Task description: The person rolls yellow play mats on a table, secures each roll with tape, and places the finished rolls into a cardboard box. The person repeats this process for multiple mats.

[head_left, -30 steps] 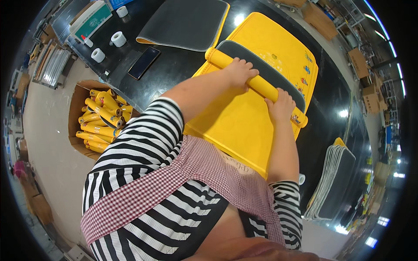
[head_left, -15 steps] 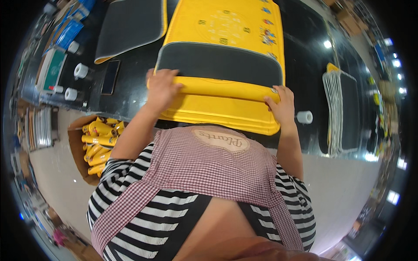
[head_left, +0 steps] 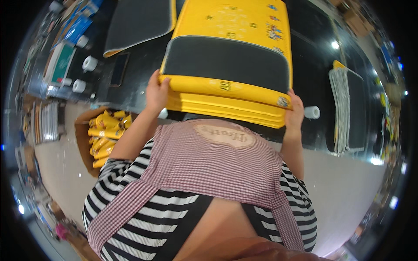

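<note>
A yellow mat with a dark grey backing (head_left: 226,59) lies before me, its backing face up beyond a yellow roll (head_left: 226,87) along its near side. My left hand (head_left: 157,92) is closed round the roll's left end, with the thumb on the near side. At the other end my right hand (head_left: 295,111) grips the roll, its fingers partly hidden by the mat's edge. Underneath are several stacked yellow mats (head_left: 226,109), whose near edges show below the roll. Farther off, a printed yellow mat surface (head_left: 230,21) lies flat with small coloured figures along its right side.
On the dark table (head_left: 311,65) are white tape rolls (head_left: 90,64), a phone (head_left: 119,69) and a dark-backed mat (head_left: 141,24) at left. A stack of folded mats (head_left: 341,108) stands at right. A cardboard box (head_left: 82,141) of rolled yellow mats sits on the floor at lower left.
The roll has turned, bringing a printed mark to its middle and a figure to its right end. My left hand has slid from on top of the roll out to its left end.
</note>
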A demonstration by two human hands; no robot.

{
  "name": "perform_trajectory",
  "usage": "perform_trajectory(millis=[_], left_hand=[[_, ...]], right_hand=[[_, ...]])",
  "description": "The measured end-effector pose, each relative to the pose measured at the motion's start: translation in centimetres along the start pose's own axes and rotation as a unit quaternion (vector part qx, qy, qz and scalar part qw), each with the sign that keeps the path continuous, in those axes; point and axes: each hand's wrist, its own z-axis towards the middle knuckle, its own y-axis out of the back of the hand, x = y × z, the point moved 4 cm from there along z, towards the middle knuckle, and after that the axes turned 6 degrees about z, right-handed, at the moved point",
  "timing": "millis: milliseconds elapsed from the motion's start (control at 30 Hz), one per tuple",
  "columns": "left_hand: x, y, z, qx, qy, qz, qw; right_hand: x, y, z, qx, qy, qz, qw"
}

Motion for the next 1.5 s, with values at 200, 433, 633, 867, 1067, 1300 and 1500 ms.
perform_trajectory(millis=[200,433,633,867,1067,1300,1500], left_hand=[[0.1,-0.2,-0.7,0.003,-0.009,-0.030,0.999],[0.2,-0.1,-0.5,0.029,-0.024,0.014,0.999],[-1.1,0.7,0.4,0.061,-0.013,0.079,0.995],[-5.2,-1.7,3.5,-0.177,-0.244,0.335,0.893],[-10.2,-9.0,-1.6,-0.016,-0.404,0.221,0.887],[-14.4,-11.0,6.8,0.203,-0.299,0.267,0.893],[-15.1,-11.1,8.8,0.195,-0.389,0.233,0.870]], right_hand=[[-0.5,2.7,1.0,0.079,-0.009,0.108,0.991],[-0.4,4.0,1.0,0.156,-0.004,0.105,0.982],[6.4,-5.6,-1.0,0.127,0.022,-0.581,0.804],[-2.1,-19.3,-6.4,0.265,0.235,-0.772,0.529],[-3.0,-20.4,1.1,0.260,0.187,-0.772,0.549],[-2.4,-22.6,6.7,0.260,0.321,-0.701,0.582],[-2.8,-22.7,2.0,0.254,0.408,-0.691,0.539]])
